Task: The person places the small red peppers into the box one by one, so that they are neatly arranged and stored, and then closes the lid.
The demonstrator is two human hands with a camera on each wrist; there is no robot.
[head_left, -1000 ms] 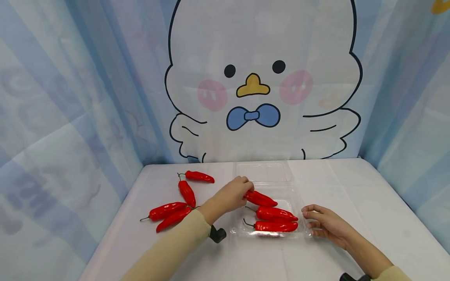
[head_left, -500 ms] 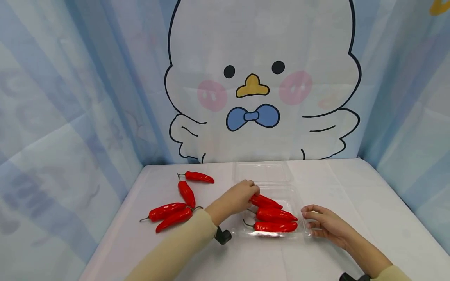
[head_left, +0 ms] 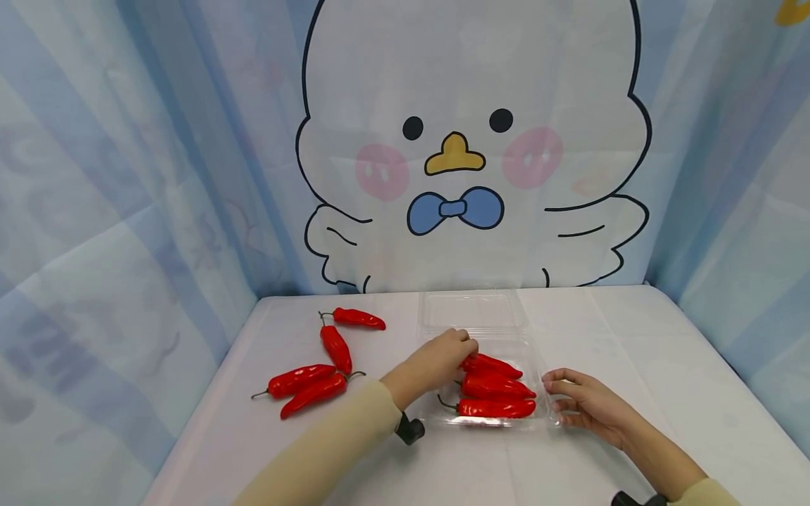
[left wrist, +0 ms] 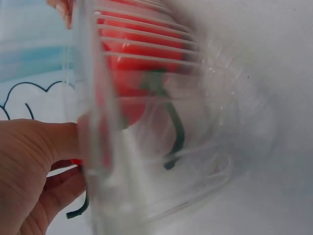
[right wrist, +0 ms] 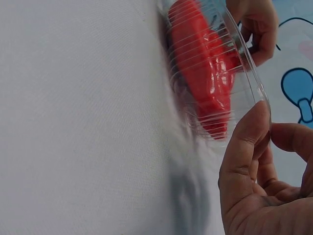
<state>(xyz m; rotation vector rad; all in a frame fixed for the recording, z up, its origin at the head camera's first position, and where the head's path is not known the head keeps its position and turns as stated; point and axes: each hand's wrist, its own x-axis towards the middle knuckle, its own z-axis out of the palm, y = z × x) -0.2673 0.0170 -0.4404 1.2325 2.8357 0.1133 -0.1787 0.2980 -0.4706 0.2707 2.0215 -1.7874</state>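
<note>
A clear plastic clamshell box (head_left: 520,351) lies open on the table, its lid (head_left: 471,309) folded back. My left hand (head_left: 436,360) reaches over the box's left side and grips a red chili pepper (head_left: 496,366) by its stem end. Below it in the box lie a second red pepper (head_left: 500,386) and a third (head_left: 496,408), side by side. In the left wrist view, the thumb of my left hand (left wrist: 29,171) lies against the held pepper, partly hidden by the box wall. My right hand (right wrist: 266,181) pinches the box's right rim (right wrist: 258,85) between thumb and finger.
Several loose red peppers (head_left: 314,396) lie on the white table (head_left: 633,351) at the left, the farthest pepper (head_left: 358,318) near the back. A curtain (head_left: 455,70) with a cartoon bird hangs behind the table, and blue-white cloth (head_left: 126,246) flanks it.
My left hand has moved right and slightly nearer, bringing its pepper down alongside the other two in the box. The right hand stays at the rim.
</note>
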